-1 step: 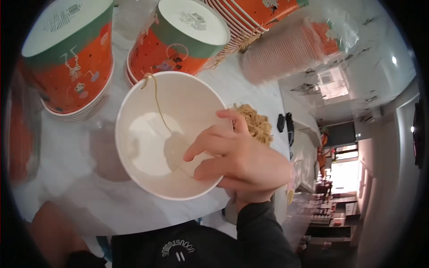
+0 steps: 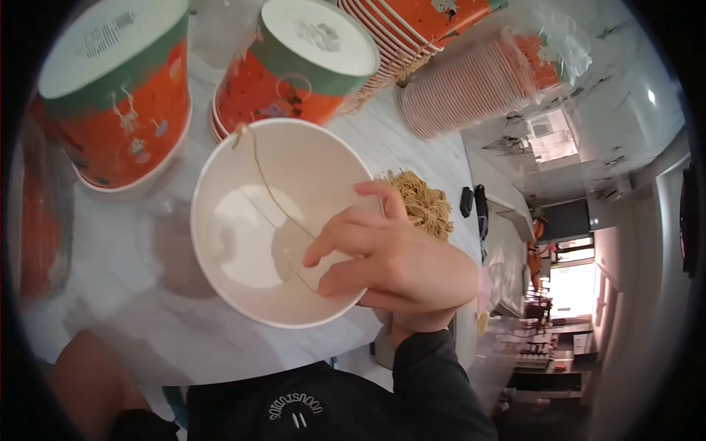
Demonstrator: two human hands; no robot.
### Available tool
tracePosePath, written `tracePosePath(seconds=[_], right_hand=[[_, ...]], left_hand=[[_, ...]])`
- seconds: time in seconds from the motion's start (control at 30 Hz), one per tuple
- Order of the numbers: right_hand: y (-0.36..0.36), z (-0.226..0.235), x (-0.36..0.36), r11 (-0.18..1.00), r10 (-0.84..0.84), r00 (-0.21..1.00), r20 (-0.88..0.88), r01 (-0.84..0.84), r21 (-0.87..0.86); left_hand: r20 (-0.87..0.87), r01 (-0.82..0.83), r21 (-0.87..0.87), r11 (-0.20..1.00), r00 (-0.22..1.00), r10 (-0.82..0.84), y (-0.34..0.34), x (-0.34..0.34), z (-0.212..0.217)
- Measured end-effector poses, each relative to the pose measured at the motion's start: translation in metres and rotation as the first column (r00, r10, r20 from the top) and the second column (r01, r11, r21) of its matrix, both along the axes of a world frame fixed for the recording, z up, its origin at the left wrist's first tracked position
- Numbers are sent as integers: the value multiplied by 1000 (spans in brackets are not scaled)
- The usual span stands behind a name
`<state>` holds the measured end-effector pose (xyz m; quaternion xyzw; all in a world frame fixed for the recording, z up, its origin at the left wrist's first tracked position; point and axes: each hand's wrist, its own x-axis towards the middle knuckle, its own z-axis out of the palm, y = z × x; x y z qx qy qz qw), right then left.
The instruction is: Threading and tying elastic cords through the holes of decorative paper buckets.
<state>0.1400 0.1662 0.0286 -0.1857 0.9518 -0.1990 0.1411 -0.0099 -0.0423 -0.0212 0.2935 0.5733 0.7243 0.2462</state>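
Observation:
A white-lined paper bucket (image 2: 257, 162) stands before me with its open mouth facing up. My right hand (image 2: 390, 257) is closed over its right wall, with curled fingers inside the rim and the thumb mostly hidden outside. A thin tan string (image 2: 265, 180) is knotted at the far left rim and runs down inside to my fingertips. A short length of string shows below them against the wall. At the lower left, bare skin (image 2: 92, 378) shows; whether it is an arm or a leg I cannot tell. I do not see my left hand.
Upside-down orange and green paper buckets stand stacked at the far left (image 2: 132, 140) and behind (image 2: 294, 81) the open one. More nested buckets (image 2: 463, 88) lie in clear plastic beyond. A heap of tan strings (image 2: 423, 206) and a small black object (image 2: 466, 202) lie to the right.
The string inside the bucket has shifted, now running farther right to my fingertips. My right hand and the bucket keep nearly the same place; the view has moved slightly.

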Motion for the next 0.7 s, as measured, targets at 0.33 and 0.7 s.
tracePosePath(seconds=[0.33, 0.7], right_hand=[[-5, -3, 6, 996, -16, 996, -83, 9, -87], [18, -5, -9, 911, 8, 975, -221, -98, -402]], left_hand=[[-601, 208, -321, 924, 709, -368, 8, -4, 38], [-394, 453, -472, 756, 659, -641, 29, 12, 17]])
